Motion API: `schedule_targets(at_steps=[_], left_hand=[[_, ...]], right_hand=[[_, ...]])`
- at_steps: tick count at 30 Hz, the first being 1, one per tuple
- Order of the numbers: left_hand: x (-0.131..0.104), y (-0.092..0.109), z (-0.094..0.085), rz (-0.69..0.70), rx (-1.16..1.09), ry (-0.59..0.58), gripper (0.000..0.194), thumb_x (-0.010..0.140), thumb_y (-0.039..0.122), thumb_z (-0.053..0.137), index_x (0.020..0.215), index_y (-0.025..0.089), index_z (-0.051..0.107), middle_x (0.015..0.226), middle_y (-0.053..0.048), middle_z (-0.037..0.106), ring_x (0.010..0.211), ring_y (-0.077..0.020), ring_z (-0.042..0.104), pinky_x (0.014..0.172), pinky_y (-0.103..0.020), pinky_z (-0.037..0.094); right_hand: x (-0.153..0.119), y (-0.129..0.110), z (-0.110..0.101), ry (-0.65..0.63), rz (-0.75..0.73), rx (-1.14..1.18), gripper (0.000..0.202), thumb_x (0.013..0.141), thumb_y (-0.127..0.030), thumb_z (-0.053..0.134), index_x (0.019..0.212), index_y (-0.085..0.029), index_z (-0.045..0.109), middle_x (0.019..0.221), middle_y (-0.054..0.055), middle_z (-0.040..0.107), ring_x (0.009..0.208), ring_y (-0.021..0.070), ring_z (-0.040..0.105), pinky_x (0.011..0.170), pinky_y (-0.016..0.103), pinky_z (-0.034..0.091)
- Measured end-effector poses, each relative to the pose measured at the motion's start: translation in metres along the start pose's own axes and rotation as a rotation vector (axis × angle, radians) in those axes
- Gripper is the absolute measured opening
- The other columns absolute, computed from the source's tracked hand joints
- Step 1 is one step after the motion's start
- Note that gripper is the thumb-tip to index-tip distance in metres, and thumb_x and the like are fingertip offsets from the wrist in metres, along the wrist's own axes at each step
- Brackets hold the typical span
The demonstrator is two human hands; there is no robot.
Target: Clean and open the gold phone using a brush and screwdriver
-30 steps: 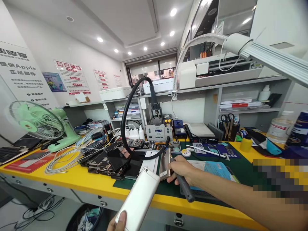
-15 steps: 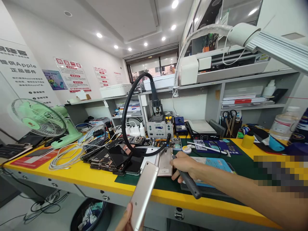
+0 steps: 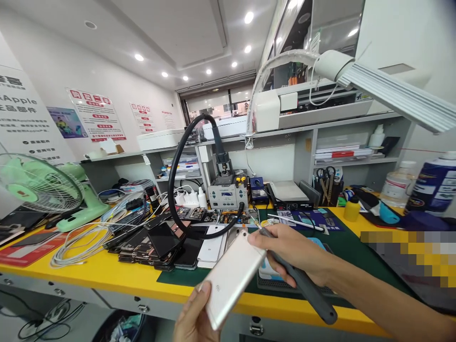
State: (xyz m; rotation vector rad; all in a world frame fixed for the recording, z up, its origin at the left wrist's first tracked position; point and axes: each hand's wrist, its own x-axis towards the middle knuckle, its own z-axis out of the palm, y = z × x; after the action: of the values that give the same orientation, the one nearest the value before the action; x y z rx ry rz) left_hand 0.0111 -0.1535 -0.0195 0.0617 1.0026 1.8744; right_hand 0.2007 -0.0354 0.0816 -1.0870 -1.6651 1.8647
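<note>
My left hand (image 3: 198, 311) grips the lower end of a silver phone (image 3: 233, 278), its back facing up, tilted over the table's front edge. At the phone's top end, the thumb of my right hand (image 3: 285, 247) rests on the back. That same hand is wrapped round a dark grey tool (image 3: 308, 289), whose thin metal tip points up and away. Behind the held phone, a white phone (image 3: 211, 247) lies on the green mat (image 3: 181, 281), and another phone beside it is mostly hidden.
Stacked phones and parts (image 3: 142, 244) lie left of the mat. A rework station (image 3: 228, 194) with a looping black hose (image 3: 171, 175) stands behind. A green fan (image 3: 83, 204) is at left, a yellow bottle (image 3: 352, 209) at right. A bin (image 3: 124, 325) sits below.
The silver phone has risen and moved right, and my right hand now touches its top end. Earlier that hand was by the phone lying on the mat. The view has shifted right.
</note>
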Motion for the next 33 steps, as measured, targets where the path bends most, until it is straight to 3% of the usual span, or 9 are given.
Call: schedule_targets(at_steps=[5, 9, 11, 15, 19, 24, 30, 33], left_hand=[[-0.003, 0.001, 0.064, 0.044, 0.090, -0.212, 0.024, 0.086, 0.010, 0.069, 0.110, 0.011, 0.070, 0.097, -0.013, 0.080, 0.087, -0.0253, 0.078, 0.068, -0.029, 0.066], [0.004, -0.014, 0.095, 0.098, 0.044, -0.509, 0.037, 0.079, 0.019, 0.080, 0.114, 0.014, 0.071, 0.113, -0.013, 0.076, 0.103, -0.0305, 0.073, 0.083, -0.040, 0.064], [0.010, -0.027, 0.104, 0.139, 0.057, -0.601, 0.048, 0.073, 0.023, 0.086, 0.117, 0.017, 0.070, 0.118, -0.012, 0.075, 0.113, -0.0318, 0.069, 0.093, -0.042, 0.059], [0.020, -0.049, 0.111, 0.159, 0.161, -0.632, 0.065, 0.069, 0.031, 0.090, 0.127, 0.021, 0.064, 0.135, -0.013, 0.067, 0.132, -0.0345, 0.055, 0.111, -0.044, 0.045], [0.027, -0.058, 0.113, 0.173, 0.291, -0.673, 0.079, 0.073, 0.042, 0.086, 0.140, 0.022, 0.051, 0.143, -0.016, 0.060, 0.135, -0.0367, 0.052, 0.112, -0.049, 0.041], [0.039, -0.048, 0.126, 0.340, 0.422, -0.679, 0.071, 0.078, 0.045, 0.081, 0.137, 0.019, 0.050, 0.136, -0.017, 0.064, 0.130, -0.0338, 0.057, 0.107, -0.047, 0.045], [0.058, -0.032, 0.145, 0.473, 0.547, -0.756, 0.059, 0.078, 0.042, 0.080, 0.126, 0.018, 0.056, 0.122, -0.015, 0.070, 0.118, -0.0296, 0.064, 0.097, -0.039, 0.053], [0.065, -0.032, 0.153, 0.549, 0.601, -0.789, 0.052, 0.079, 0.042, 0.079, 0.119, 0.019, 0.056, 0.115, -0.012, 0.071, 0.110, -0.0272, 0.067, 0.094, -0.039, 0.054]], right_hand=[[-0.012, 0.019, -0.025, 0.151, -0.041, 0.091, 0.028, 0.084, -0.042, 0.077, 0.090, -0.019, 0.062, 0.039, -0.009, 0.050, 0.029, 0.0061, 0.035, 0.026, 0.016, 0.039], [-0.015, 0.031, -0.038, 0.288, -0.036, 0.277, 0.027, 0.092, -0.045, 0.067, 0.093, -0.018, 0.061, 0.043, -0.006, 0.054, 0.030, 0.0056, 0.039, 0.029, 0.014, 0.039], [-0.016, 0.036, -0.042, 0.303, -0.010, 0.374, 0.029, 0.093, -0.046, 0.065, 0.091, -0.017, 0.062, 0.044, -0.006, 0.053, 0.031, 0.0046, 0.038, 0.030, 0.014, 0.040], [-0.019, 0.043, -0.047, 0.268, 0.048, 0.514, 0.028, 0.093, -0.042, 0.066, 0.089, -0.015, 0.063, 0.045, -0.007, 0.048, 0.033, 0.0039, 0.037, 0.030, 0.012, 0.040], [-0.020, 0.042, -0.046, 0.211, 0.058, 0.568, 0.021, 0.095, -0.036, 0.064, 0.089, -0.015, 0.063, 0.051, -0.008, 0.047, 0.036, 0.0037, 0.040, 0.030, 0.011, 0.039], [-0.013, 0.041, -0.052, 0.181, 0.005, 0.479, 0.027, 0.094, -0.042, 0.063, 0.097, -0.015, 0.063, 0.077, 0.001, 0.066, 0.036, 0.0030, 0.042, 0.028, 0.015, 0.041], [-0.012, 0.041, -0.077, 0.287, -0.119, 0.274, 0.044, 0.098, -0.060, 0.047, 0.108, -0.020, 0.063, 0.063, -0.008, 0.050, 0.037, 0.0058, 0.039, 0.032, 0.020, 0.046], [-0.013, 0.027, -0.089, 0.313, -0.235, 0.090, 0.041, 0.093, -0.058, 0.058, 0.100, -0.018, 0.065, 0.053, -0.010, 0.046, 0.035, 0.0060, 0.035, 0.032, 0.019, 0.041]])
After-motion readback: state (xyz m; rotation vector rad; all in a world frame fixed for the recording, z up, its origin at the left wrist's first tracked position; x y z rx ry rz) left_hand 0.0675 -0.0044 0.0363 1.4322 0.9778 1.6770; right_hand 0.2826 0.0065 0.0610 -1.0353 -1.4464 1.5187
